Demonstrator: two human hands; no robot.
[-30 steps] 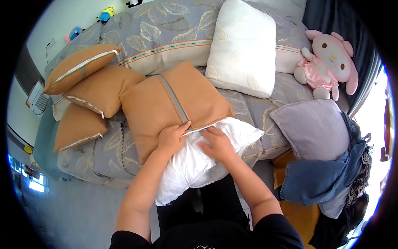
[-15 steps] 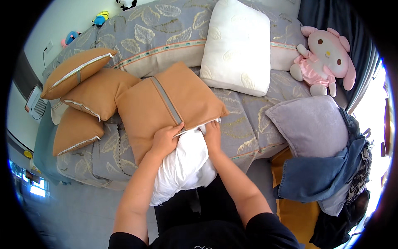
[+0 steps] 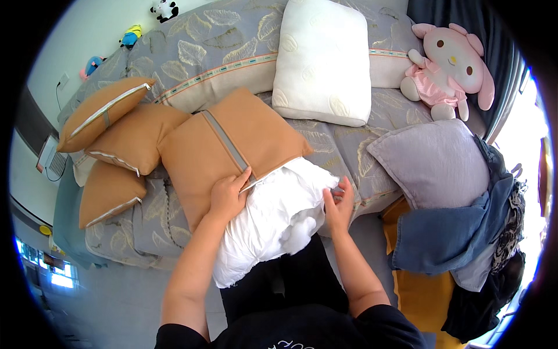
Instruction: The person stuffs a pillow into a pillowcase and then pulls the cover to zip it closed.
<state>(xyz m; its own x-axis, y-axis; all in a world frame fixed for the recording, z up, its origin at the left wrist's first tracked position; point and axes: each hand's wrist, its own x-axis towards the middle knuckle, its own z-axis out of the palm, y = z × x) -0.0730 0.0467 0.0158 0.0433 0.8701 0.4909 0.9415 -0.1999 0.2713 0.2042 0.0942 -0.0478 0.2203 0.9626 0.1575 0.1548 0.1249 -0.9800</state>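
A tan cushion cover [image 3: 232, 145] with a grey stripe lies on the bed in front of me. A white pillow insert [image 3: 273, 224] sticks halfway out of its open edge toward my lap. My left hand [image 3: 228, 195] grips the cover's open edge beside the stripe. My right hand [image 3: 339, 205] presses against the right side of the white insert, fingers curled on it.
Three more tan cushions [image 3: 125, 139] are stacked at left. A cream pillow [image 3: 325, 61] and pink plush toy [image 3: 450, 67] lie at the back. A grey cushion [image 3: 433, 163] and a heap of clothes [image 3: 465, 232] sit at right on the patterned bedspread [image 3: 221, 52].
My right hand moved from the cover's opening to the insert's right side. More of the white insert shows outside the cover on the right.
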